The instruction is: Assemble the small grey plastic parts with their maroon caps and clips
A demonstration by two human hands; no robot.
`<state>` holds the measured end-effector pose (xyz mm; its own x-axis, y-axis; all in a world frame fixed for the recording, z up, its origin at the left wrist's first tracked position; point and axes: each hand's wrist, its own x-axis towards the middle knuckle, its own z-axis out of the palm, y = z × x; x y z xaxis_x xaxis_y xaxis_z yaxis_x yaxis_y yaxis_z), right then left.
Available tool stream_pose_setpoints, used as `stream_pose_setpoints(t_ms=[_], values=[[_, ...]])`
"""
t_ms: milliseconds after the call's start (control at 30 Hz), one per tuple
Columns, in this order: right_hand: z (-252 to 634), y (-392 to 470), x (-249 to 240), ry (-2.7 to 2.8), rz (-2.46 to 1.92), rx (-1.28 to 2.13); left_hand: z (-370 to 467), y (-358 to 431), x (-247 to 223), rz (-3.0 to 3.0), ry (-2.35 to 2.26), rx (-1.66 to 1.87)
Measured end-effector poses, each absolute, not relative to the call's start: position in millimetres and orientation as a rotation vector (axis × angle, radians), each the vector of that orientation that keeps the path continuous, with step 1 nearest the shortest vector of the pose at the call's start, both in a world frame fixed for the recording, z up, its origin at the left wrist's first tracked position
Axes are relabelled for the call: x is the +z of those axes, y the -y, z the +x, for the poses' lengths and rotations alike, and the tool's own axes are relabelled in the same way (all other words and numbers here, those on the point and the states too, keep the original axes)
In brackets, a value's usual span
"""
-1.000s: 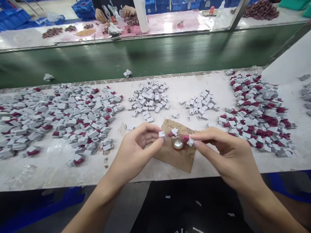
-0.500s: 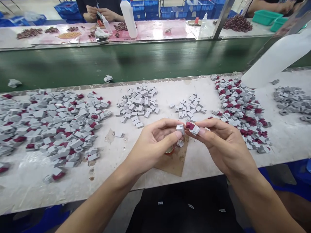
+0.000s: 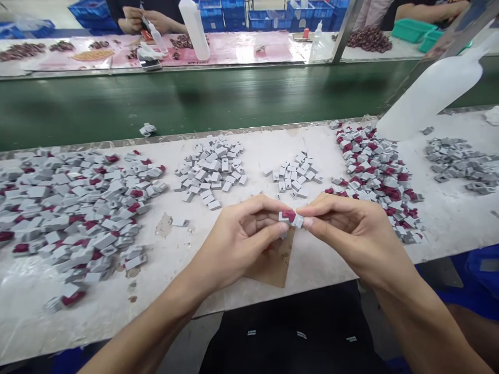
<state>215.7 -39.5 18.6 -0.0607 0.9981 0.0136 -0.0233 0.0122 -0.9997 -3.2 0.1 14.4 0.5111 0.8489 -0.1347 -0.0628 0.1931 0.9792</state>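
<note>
Looking down from the head view, we pinch a grey-and-maroon piece (image 3: 289, 215) between thumb and fingertips of our left hand (image 3: 237, 241) and right hand (image 3: 360, 236), at the near middle of the table (image 3: 323, 267). Below our hands lies a brown sheet (image 3: 271, 271); mixed piles spread left (image 3: 83, 197) and right (image 3: 376, 174), with a grey-block pile (image 3: 212, 167) farther off.

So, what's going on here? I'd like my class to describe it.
One person's left-hand grip and right-hand grip pinch opposite ends of a small grey-and-maroon piece, near a brown sheet. A mixed pile of grey and maroon parts lies on the left, another on the right, with grey blocks between.
</note>
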Motion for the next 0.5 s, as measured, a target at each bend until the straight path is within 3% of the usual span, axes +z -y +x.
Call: stream_pose_setpoints(t_ms=[300,367,500], values=[[233.0,15.6,26.1,1.336,-1.203,1.138,10.8,-48.4,31.7,1.594,-0.802,0.738],[247.2,-7.4,25.7,1.475,-1.434,0.929,18.6,-81.4,29.6,1.753,-0.855,0.752],[289.3,-69.4,25.0,1.618,-2.090,0.162,31.0,-165.2,15.9,1.915,-1.214,0.793]])
